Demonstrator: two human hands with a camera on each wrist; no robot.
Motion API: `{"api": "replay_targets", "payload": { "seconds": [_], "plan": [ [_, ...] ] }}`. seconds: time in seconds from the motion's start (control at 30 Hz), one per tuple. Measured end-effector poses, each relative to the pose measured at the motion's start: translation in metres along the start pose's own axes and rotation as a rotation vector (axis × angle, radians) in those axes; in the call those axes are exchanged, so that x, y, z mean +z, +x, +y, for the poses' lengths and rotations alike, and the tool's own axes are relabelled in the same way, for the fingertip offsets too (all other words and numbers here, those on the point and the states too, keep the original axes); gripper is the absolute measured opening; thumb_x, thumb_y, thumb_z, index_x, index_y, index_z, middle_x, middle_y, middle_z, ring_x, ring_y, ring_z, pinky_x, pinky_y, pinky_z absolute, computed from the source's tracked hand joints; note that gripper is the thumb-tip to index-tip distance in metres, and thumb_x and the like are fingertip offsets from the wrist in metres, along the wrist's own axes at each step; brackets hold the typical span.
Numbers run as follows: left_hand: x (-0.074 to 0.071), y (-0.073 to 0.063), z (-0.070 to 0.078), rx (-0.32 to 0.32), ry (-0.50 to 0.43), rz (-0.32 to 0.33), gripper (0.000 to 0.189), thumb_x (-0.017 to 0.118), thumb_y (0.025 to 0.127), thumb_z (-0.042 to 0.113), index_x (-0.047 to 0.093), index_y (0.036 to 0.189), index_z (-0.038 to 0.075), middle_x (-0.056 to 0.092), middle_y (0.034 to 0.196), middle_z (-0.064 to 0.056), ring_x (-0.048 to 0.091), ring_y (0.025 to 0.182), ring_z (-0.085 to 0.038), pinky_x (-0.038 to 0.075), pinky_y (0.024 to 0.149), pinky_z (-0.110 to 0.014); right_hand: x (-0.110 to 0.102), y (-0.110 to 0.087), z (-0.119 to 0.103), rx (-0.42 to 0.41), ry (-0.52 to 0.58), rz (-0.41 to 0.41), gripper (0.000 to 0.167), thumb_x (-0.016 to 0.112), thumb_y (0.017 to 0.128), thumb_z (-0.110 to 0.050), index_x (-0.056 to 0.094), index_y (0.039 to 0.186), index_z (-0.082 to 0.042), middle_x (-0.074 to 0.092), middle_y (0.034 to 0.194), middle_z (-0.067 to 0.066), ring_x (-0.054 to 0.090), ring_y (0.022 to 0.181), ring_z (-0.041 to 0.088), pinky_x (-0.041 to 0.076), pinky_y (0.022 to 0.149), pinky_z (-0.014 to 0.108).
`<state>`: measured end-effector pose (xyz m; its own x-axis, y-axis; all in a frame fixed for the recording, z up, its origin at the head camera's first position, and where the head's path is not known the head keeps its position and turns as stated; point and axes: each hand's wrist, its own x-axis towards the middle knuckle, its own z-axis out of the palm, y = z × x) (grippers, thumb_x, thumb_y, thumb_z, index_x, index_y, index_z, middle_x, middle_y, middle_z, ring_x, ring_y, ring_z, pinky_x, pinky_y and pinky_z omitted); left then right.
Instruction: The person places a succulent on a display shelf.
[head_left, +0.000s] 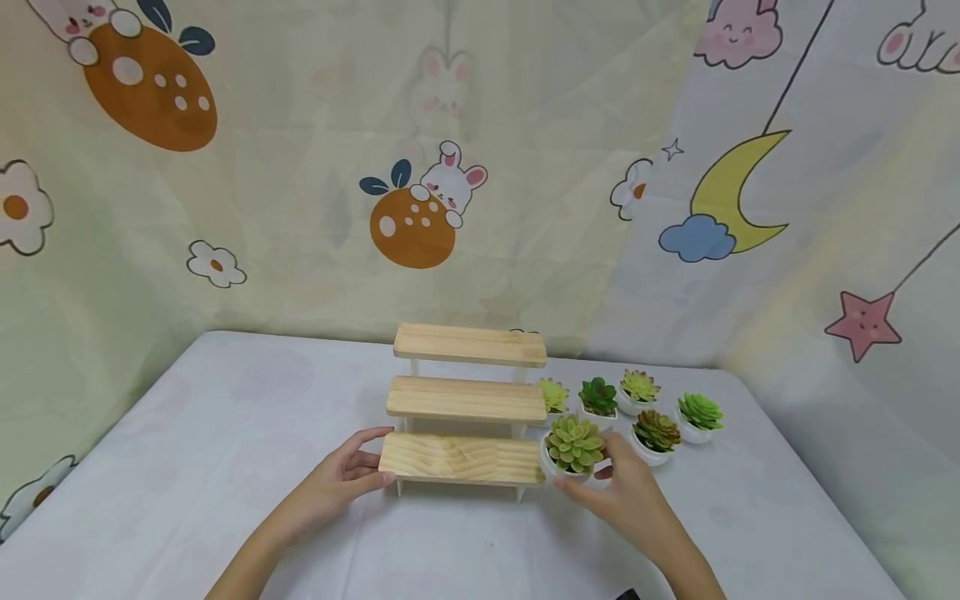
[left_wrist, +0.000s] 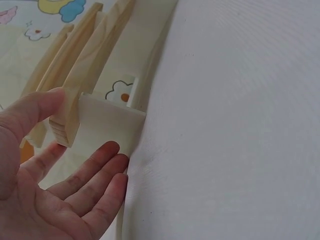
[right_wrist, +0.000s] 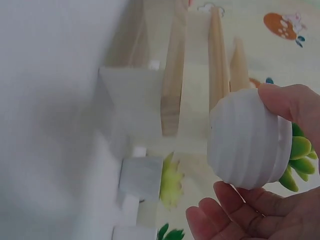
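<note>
A three-tier wooden display stand (head_left: 462,460) stands on the table, its pale boards rising in steps. At the left end of its lowest board, my left hand (head_left: 330,492) pinches the wood between thumb and index finger; the other fingers (left_wrist: 102,187) extend below, beside the white support. My right hand (head_left: 630,496) holds a potted succulent (head_left: 574,444) by its ribbed white pot (right_wrist: 245,140), thumb on one side and fingers on the other. That pot is off the table, near the lowest board's right end. All three boards carry nothing.
Several more potted succulents stand right of the stand: a dark green one (head_left: 598,395), a reddish-brown one (head_left: 656,432), a bright green one (head_left: 700,412) and yellow-green ones (head_left: 640,386). A white cloth (head_left: 247,433) covers the table. Behind hangs a cartoon-printed curtain (head_left: 300,167).
</note>
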<state>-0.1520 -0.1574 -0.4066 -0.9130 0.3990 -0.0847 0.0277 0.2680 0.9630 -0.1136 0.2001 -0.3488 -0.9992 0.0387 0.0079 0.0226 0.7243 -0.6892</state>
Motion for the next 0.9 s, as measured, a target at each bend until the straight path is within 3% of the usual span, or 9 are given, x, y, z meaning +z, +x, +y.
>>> {"api": "replay_targets", "payload": {
  "seconds": [0.33,0.6,0.8,0.9],
  "plan": [
    [0.000,0.002,0.000,-0.014,-0.017,-0.004,0.067,0.066,0.087,0.026,0.031,0.143,0.015,0.059,0.113,-0.015,0.059,0.101,-0.020,0.047,0.085,-0.032,0.025,0.000,-0.027,-0.054,0.043,-0.025,0.070,0.083,0.067,-0.035,0.051,0.121,-0.002,0.056,0.103,0.007,0.055,0.084,0.016,0.046,0.065,0.025],
    [-0.001,0.001,0.000,-0.018,-0.019,-0.003,0.067,0.066,0.087,0.026,0.031,0.143,0.016,0.059,0.114,-0.015,0.059,0.101,-0.020,0.046,0.086,-0.034,0.046,0.006,-0.042,-0.144,0.106,-0.064,0.070,0.083,0.066,-0.036,0.053,0.121,-0.004,0.055,0.107,0.005,0.050,0.086,0.014,0.045,0.072,0.028],
    [-0.001,0.001,0.000,0.000,-0.017,-0.007,0.067,0.065,0.087,0.025,0.030,0.143,0.014,0.059,0.113,-0.015,0.059,0.101,-0.021,0.047,0.086,-0.033,0.063,0.011,-0.051,-0.209,0.131,-0.113,0.071,0.082,0.068,-0.040,0.051,0.123,-0.006,0.054,0.112,0.007,0.050,0.097,0.018,0.045,0.079,0.033],
    [0.000,0.001,-0.001,-0.002,-0.016,-0.003,0.068,0.066,0.087,0.025,0.031,0.143,0.013,0.060,0.113,-0.015,0.060,0.101,-0.021,0.047,0.085,-0.032,0.071,0.012,-0.056,-0.245,0.131,-0.123,0.070,0.081,0.068,-0.040,0.052,0.121,-0.004,0.054,0.109,0.007,0.049,0.094,0.017,0.044,0.076,0.028]
  ]
}}
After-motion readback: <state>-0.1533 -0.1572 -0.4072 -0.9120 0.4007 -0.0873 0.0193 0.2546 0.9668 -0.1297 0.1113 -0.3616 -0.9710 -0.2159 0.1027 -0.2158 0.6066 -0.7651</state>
